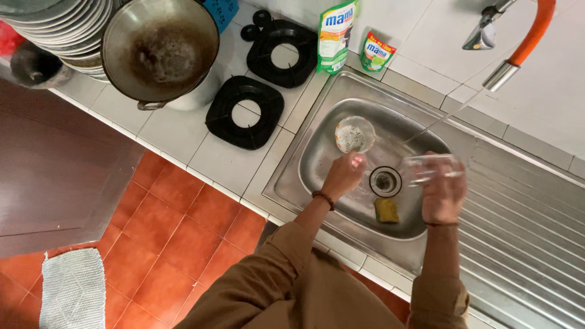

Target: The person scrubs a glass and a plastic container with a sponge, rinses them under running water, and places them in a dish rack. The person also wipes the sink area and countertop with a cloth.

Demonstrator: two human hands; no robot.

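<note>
Item 1: clear glass (434,167), held on its side in right hand (443,194), fingers wrapped round it, mouth pointing toward 9 o'clock. Thin water stream from faucet spout (503,74) at 1 o'clock meets the glass. Glass sits above sink basin (323,143), just at 3 o'clock of drain (385,181).

Item 2: left hand (343,176), loosely curled, fingertips at 12 o'clock; can't tell if it grips anything. Dark bracelet on the wrist. Hand hangs over basin, just at 9 o'clock of drain, well apart from the held glass.

Item 3: second glass (354,134), upright in basin w/ white suds inside, at 12 o'clock of left hand, close but not touching.

Item 4: yellow-green sponge (386,210), on basin floor, 6 o'clock of drain, between the two forearms.

Item 5: two green soap pouches (336,33), on tiled surface (183,131) at 12 o'clock of sink.

Item 6: two black burner grates (245,113) on surface, 9–10 o'clock of sink; wok (159,49) and stacked plates (67,24) beyond, 10 o'clock.

Item 7: cloth mat (73,289) on red tile floor, 8 o'clock.
</note>
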